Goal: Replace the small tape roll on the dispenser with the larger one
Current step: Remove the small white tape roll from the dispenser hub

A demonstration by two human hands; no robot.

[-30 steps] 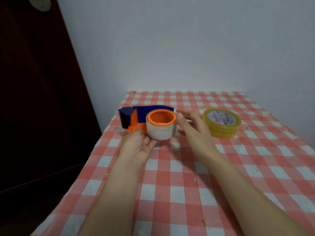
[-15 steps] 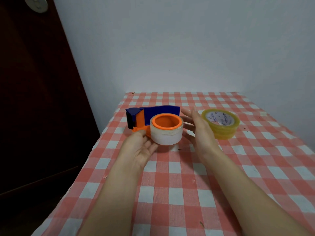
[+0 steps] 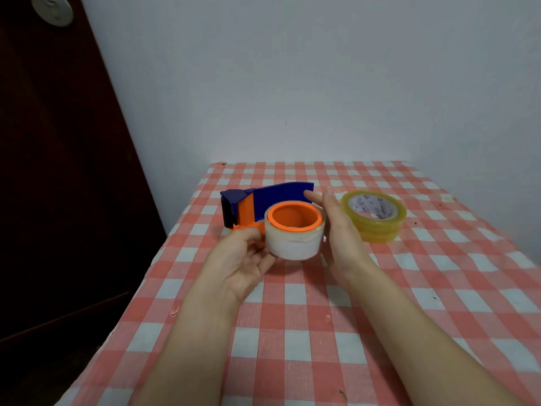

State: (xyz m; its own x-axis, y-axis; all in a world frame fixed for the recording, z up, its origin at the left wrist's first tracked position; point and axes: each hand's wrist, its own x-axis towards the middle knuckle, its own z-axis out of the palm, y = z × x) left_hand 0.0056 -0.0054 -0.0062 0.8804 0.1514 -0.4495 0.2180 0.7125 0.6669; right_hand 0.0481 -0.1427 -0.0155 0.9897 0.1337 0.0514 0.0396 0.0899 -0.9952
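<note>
A blue and orange tape dispenser sits at the far left of the checked table, seemingly raised slightly off the cloth. A small whitish tape roll sits on its orange hub. My left hand grips the dispenser from the lower left, palm up, fingers under the roll. My right hand lies flat against the roll's right side, fingers straight, tips touching the blue plate. The larger yellowish tape roll lies flat just right of my right hand.
The red and white checked tablecloth covers the table, whose left edge runs close to the dispenser. A dark wooden door stands to the left. A pale wall rises behind the table.
Both hands have brought the dispenser nearer to me and a little to the right. My left hand has closed more under the roll; my right hand stays against its right side.
</note>
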